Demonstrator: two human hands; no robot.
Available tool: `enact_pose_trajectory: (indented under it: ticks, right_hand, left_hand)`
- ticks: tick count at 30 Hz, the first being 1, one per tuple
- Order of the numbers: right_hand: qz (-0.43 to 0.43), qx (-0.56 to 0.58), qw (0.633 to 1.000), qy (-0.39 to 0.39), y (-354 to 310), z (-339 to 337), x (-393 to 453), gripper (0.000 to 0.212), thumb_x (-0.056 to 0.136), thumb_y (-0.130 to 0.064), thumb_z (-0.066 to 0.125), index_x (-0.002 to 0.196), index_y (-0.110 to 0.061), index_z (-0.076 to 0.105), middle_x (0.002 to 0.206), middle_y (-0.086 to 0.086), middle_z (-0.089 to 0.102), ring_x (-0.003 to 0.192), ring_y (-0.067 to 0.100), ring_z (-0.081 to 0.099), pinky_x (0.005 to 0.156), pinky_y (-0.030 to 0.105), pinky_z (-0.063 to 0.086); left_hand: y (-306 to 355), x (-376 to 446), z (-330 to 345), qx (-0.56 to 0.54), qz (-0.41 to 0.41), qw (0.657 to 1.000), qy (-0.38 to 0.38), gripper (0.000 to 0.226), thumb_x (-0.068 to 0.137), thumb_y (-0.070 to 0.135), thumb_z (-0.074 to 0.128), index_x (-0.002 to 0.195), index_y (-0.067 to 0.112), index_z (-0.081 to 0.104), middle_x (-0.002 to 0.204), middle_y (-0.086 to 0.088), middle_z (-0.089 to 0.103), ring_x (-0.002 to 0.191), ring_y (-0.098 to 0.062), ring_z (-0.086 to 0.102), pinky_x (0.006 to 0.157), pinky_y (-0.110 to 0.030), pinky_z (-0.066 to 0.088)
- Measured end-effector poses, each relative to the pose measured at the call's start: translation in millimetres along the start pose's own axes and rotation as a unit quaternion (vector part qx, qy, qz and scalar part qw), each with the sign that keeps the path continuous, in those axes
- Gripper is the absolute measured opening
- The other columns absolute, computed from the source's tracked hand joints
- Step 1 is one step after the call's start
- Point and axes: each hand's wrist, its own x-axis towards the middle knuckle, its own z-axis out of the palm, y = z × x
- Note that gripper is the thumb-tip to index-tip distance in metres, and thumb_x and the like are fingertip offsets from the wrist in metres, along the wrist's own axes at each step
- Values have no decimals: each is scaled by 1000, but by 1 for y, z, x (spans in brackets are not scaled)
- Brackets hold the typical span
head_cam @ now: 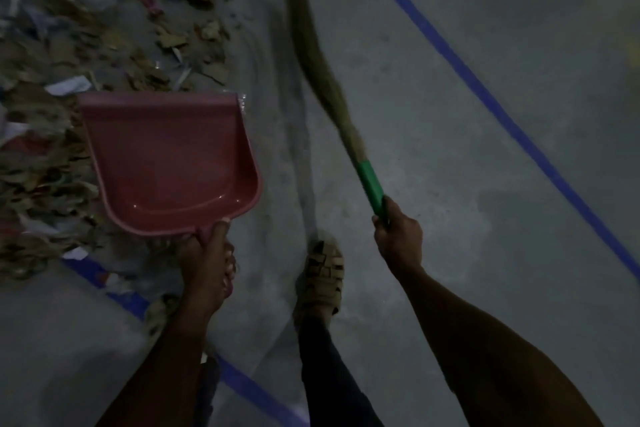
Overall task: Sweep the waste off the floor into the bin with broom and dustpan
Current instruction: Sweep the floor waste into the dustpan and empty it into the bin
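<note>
Feet come first, closest to the person: one sandal [320,276] stands flat on the grey floor [450,184], between the two arms. A little further out are the hands. The left hand [207,263] has its fingers curled round the short handle of the pink dustpan [166,163] and grips it tight. The right hand [398,239] is closed round the green handle of the broom [322,80].

The dustpan looks empty. Its wide front edge points away from the person and meets the big pile of waste [45,163], which is dry leaves, bits of paper and some clear plastic. The pile runs along the pan's left side and on past its front edge. The broom's long soft bristles reach far out to the right of the pile, and the picture is too blurry to tell if the tips touch the floor. Blue tape lines [485,90] cross the floor. No bin can be seen.

I think the job now is to fill the pan. To do it well, the front edge should press flat on the floor so nothing slips under. The broom should swing round behind the far leaves and pull them back toward the pan in short, gentle strokes. Hard strokes would make light leaves and plastic fly away. The pan should stay still, and only tip back once it is full.
</note>
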Motion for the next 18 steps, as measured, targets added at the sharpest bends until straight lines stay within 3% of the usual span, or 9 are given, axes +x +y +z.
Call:
enact_pose_trajectory:
  ticks: [3,6,10,14,18]
  right_hand:
    - [51,-24,998,-18,-46,15,12,41,93,-27,58,131,-12,56,90,12,69,71,29,64,61,39,56]
    - [68,-45,994,-66,-108,33,18,30,92,-27,53,112,-8,64,86,11,68,66,24,57,59,29,47]
    - [-2,-38,993,-113,-195,61,1,29,89,-28,51,106,-9,65,82,12,67,69,31,63,62,36,56]
    - [-113,-38,982,-148,-248,78,-18,36,86,-32,54,116,-17,66,80,9,69,68,28,66,60,36,56]
    - [-135,-19,985,-102,-267,69,-34,50,86,-30,59,135,-23,55,94,6,72,76,27,67,67,36,57]
  left_hand:
    - [16,13,-25,6,-1,1000,-15,37,91,38,65,77,4,60,55,-6,47,31,-12,38,37,-15,27]
    - [34,24,-61,14,18,999,-24,40,92,36,68,69,7,52,54,-9,45,31,-14,35,38,-16,27]
    - [55,47,-116,7,56,998,-37,31,95,31,66,78,6,58,57,-10,47,35,-14,36,38,-18,28]
    - [63,69,-157,-22,46,999,-19,40,93,35,69,69,5,59,50,-4,50,34,-15,38,40,-19,30]
    - [72,75,-179,-49,38,998,2,39,93,32,69,63,12,55,48,-2,49,34,-16,37,43,-22,31]
